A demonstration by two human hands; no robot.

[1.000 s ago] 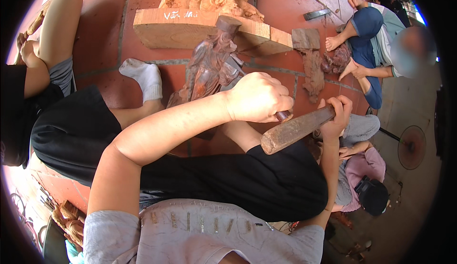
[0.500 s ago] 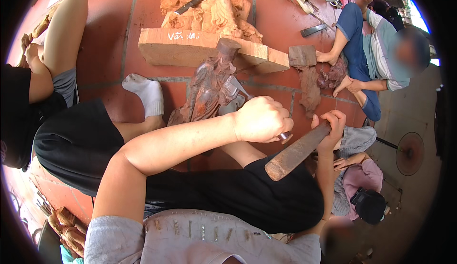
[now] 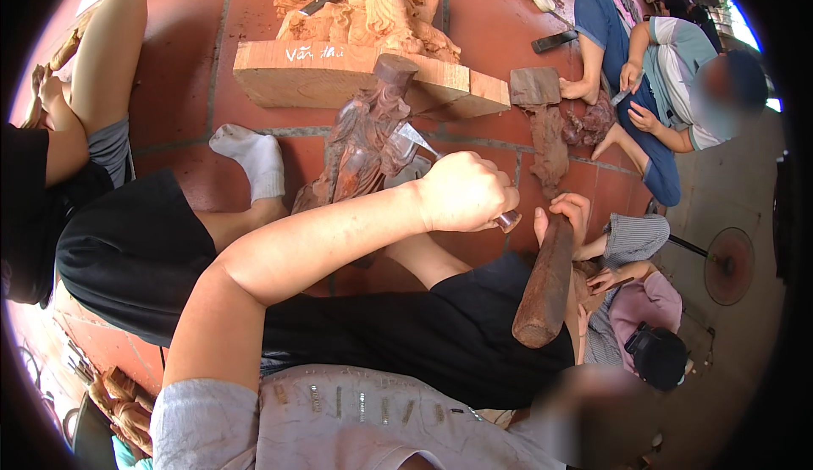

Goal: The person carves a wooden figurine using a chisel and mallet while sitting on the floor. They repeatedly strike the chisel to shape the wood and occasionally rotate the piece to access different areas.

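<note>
Statuette (image 3: 354,152) shows reddish-brown carved folds, left fingers (image 3: 501,192) clamping a chisel (image 3: 413,137), right fingers (image 3: 574,207) a mallet (image 3: 544,288).

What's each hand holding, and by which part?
Left hand: a chisel, gripped around its handle, butt sticking out. Right hand: a wooden mallet, held by its narrower end.

Narrow but open between the chisel (image 3: 508,221) in the left hand (image 3: 466,195) and the mallet (image 3: 544,288) in the right hand (image 3: 577,208). Blocked ahead-left by the dark carved figure (image 3: 360,144), then beyond by the light carving (image 3: 381,17) on its thick base (image 3: 292,85). Hemmed in farther left by the socked foot (image 3: 256,161). Passable over tiles (image 3: 494,129) between figure and dark wooden block (image 3: 549,135); barred nearer the body by black-clad legs (image 3: 406,334).
</note>
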